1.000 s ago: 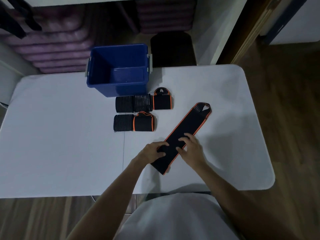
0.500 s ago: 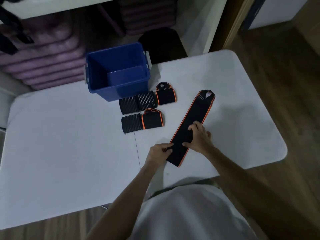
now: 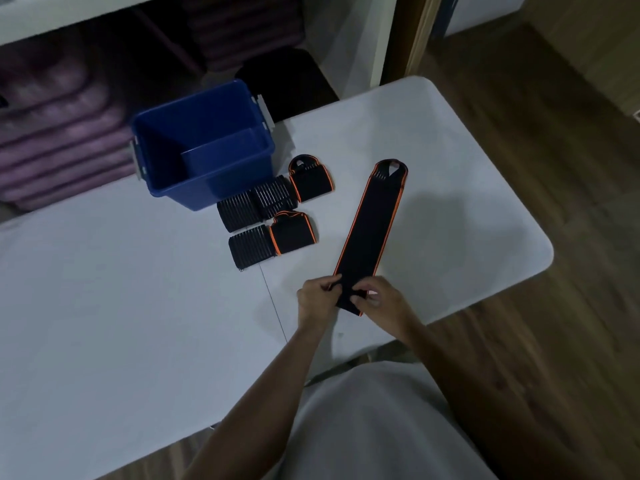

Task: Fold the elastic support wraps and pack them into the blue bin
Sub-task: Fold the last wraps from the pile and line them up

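One table [image 3: 104, 306], blue bin [image 3: 202, 147] at far edge, empty, mouth up for packing. Five folded wraps [image 3: 270, 211] parked just before it. Long wrap [image 3: 369, 233] laid flat toward near edge; left hand [image 3: 317, 299] and right hand [image 3: 384, 303] pinching its near end, likely starting the fold.

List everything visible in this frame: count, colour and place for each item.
blue bin: one, blue, far left of table, nothing visible inside
folded wraps: about five, black, some orange-edged, grouped just in front of the bin
unfolded wrap: one, black with orange edging, laid out flat right of the group
table: one, white
stacked cushions: several, purple, on shelving behind the table
floor: wooden, brown, right of table
left hand: pinches the wrap's near end
right hand: pinches the same end
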